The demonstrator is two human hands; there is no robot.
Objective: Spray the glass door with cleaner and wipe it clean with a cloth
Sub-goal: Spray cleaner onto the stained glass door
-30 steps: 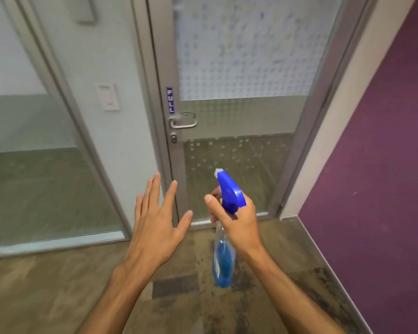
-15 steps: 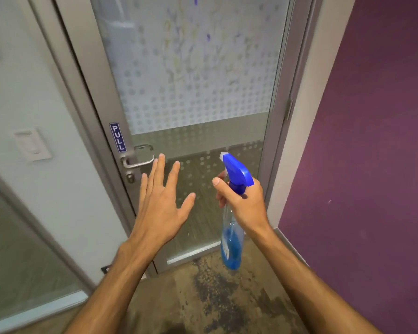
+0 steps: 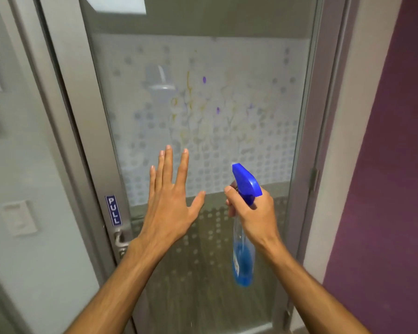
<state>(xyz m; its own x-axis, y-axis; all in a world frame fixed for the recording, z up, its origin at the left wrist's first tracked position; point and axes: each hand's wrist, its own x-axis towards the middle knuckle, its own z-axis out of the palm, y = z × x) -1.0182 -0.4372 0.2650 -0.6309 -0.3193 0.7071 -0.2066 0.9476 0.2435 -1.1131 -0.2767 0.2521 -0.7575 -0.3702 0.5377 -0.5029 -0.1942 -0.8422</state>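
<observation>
Head view. Glass door (image 3: 227, 104): fills centre, smeared with yellow and purple marks toward 12 o'clock. Left hand (image 3: 171, 208): empty, fingers spread wide before the pane. Right hand (image 3: 256, 213): at its 3 o'clock, wrapped around blue spray bottle (image 3: 243, 259), nozzle aimed at glass.

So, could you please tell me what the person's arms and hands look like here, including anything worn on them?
Both forearms are bare as far as the frame shows: no sleeves, gloves, watch, bracelets or rings are visible. The left hand and right hand have short, unpainted fingernails.
</observation>
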